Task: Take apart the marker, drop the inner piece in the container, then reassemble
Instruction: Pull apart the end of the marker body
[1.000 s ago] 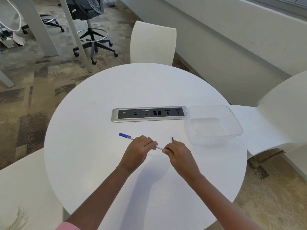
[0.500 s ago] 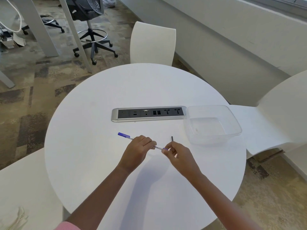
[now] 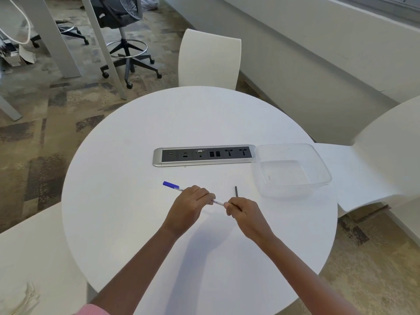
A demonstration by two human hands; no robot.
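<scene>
The clear container (image 3: pixel 293 170) at two o'clock holds nothing. Left hand (image 3: pixel 189 204) grips the marker (image 3: pixel 179 188), cap toward ten o'clock; right hand (image 3: pixel 244 213) pinches its end and a dark rod (image 3: pixel 236 191). Little has changed.

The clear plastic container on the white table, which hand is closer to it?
The right hand. It sits just left of and nearer the person than the clear plastic container; the left hand is farther left, gripping the white marker.
</scene>
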